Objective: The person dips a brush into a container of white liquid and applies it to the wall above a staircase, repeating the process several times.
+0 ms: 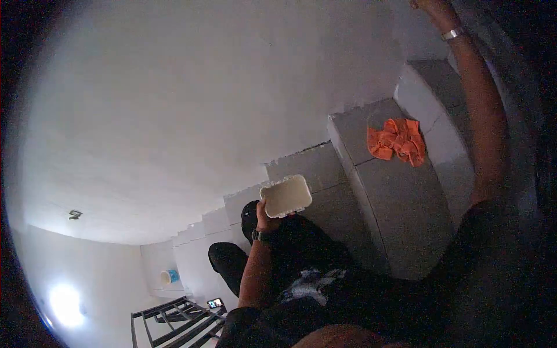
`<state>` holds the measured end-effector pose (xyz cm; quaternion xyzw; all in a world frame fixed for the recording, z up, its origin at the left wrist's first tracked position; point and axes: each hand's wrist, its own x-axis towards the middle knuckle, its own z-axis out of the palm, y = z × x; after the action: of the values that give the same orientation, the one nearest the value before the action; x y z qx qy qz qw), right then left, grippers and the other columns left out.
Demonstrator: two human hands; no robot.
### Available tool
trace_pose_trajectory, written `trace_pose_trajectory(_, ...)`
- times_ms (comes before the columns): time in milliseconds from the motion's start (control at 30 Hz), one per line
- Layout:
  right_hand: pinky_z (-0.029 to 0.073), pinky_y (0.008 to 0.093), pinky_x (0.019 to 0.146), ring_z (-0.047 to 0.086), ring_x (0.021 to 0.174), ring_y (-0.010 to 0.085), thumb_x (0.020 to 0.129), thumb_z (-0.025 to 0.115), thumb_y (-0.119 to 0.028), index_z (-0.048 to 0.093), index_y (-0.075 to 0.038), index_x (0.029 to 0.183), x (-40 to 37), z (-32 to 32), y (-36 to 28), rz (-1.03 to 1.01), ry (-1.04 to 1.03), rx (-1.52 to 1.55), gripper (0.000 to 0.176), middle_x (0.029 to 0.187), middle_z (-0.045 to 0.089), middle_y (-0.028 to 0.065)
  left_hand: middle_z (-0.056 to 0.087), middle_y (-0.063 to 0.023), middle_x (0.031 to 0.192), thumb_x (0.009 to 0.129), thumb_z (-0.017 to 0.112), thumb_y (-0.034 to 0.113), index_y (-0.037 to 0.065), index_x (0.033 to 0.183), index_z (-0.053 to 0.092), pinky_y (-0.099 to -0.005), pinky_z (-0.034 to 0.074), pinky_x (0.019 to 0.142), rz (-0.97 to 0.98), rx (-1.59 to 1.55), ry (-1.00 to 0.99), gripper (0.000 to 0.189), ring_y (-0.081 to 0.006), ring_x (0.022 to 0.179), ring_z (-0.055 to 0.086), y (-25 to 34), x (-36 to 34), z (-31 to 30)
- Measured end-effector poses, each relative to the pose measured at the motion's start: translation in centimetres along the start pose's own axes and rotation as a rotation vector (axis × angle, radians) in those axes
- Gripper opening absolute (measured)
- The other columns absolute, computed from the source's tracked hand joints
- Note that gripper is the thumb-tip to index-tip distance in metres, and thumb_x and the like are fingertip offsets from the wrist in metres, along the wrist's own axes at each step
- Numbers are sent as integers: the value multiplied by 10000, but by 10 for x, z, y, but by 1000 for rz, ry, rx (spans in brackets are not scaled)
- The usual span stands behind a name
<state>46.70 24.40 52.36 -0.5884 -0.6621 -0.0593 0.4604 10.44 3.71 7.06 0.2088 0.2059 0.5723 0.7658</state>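
Note:
My left hand [268,217] grips a cream rectangular tub [287,197] by its near edge, with the thumb over the rim. Pale residue marks the tub's rim, and its open side faces me above my lap. At the top right, my right hand [434,8] is raised close to the whitish wall [232,98]. Its fingers look curled, but the frame's edge cuts them off and I cannot tell what they hold. Below that hand, a crumpled orange cloth [397,141] lies on a grey tiled stair step [400,214].
Tiled stairs run down to the lower left along the wall, their edges chipped and rough. Down there stand a dark metal railing [174,330], a phone [215,303] with a lit screen and a blue-and-white bucket [170,276]. A wall fitting [75,214] sits at left.

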Motion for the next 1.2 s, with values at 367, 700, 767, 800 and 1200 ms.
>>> trace_pose_trajectory(367, 400, 300, 533, 511, 556, 151, 843, 479, -312, 589, 23, 894, -161, 119, 116, 17, -570, -196, 356, 595, 533, 110, 419, -166, 1193, 787, 402, 471, 32, 1225, 328, -515, 416, 799, 9, 82, 157, 625, -335, 1020, 468, -10, 4, -45)
trace_pose_trajectory(700, 420, 308, 576, 531, 634, 199, 808, 532, -154, 564, -45, 989, -293, 148, -2, -819, -782, -44, 214, 726, 546, 75, 411, -143, 1206, 829, 373, 453, 37, 1241, 302, -450, 457, 766, -59, -146, 127, 590, -296, 1048, 460, 2, 4, -18)
trace_pose_trajectory(767, 432, 313, 610, 524, 704, 205, 775, 543, -127, 562, -70, 1008, -305, 164, -14, -1010, -856, -160, 240, 779, 527, 60, 435, -129, 1182, 829, 374, 465, 47, 1230, 322, -422, 462, 747, -44, -81, 59, 582, -267, 1027, 477, 5, 6, -23)
trace_pose_trajectory(800, 432, 313, 610, 524, 704, 205, 775, 543, -127, 562, -70, 1008, -309, 168, -18, -1020, -855, -155, 240, 779, 527, 60, 435, -129, 1182, 829, 374, 465, 47, 1230, 322, -422, 462, 747, -34, -81, 62, 582, -267, 1027, 477, 3, 6, -21)
trace_pose_trajectory(1200, 432, 317, 598, 528, 674, 216, 758, 549, -129, 575, -37, 979, -321, 200, -28, -1051, -889, -21, 241, 731, 531, 66, 413, -121, 1207, 819, 396, 483, 70, 1242, 314, -401, 456, 761, -49, 62, 151, 597, -266, 1036, 469, 6, 9, -19)
